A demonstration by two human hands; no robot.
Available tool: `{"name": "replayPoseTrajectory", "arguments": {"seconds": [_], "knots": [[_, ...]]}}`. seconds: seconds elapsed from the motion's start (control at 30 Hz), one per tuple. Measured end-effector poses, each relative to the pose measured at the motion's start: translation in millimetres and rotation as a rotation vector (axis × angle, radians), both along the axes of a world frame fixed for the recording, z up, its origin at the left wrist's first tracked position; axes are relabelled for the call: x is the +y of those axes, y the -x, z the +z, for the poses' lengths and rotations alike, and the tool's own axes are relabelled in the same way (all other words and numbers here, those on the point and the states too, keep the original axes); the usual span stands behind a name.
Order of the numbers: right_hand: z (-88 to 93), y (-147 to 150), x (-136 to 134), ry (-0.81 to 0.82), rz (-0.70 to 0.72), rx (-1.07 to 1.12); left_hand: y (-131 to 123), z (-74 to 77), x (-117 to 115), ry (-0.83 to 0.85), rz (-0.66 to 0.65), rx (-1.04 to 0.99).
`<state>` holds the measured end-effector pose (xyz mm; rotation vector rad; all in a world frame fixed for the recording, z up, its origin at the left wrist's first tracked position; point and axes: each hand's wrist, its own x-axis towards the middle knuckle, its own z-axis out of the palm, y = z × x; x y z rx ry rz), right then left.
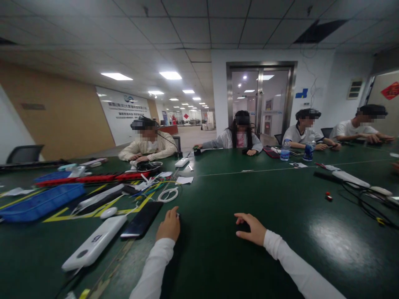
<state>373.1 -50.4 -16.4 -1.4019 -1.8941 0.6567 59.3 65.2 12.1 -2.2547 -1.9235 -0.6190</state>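
Note:
My left hand is low over the green table, its fingers curled together. A tiny bit of something shows at its thumb side, too small to name. Just left of that hand lies a black smartphone, flat on the tabletop. My right hand hovers over the table to the right, thumb and fingers apart with nothing between them. A dark shadow falls beneath its palm.
On the left are a white device with a cable, a blue tray and a coiled white cable. Two bottles, black cables and a small red object are on the right. Several people sit opposite.

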Motion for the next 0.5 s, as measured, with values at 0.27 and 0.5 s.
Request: {"name": "replayPoseTrajectory", "arguments": {"seconds": [0.27, 0.5], "knots": [[-7.4, -1.7, -1.2, 0.031, 0.02, 0.013, 77.4, -8.3, 16.6, -0.169, 0.079, -0.214], [-7.8, -2.3, -2.0, 0.035, 0.027, 0.012, 83.7, -9.1, 14.9, -0.245, 0.149, -0.441]]}}
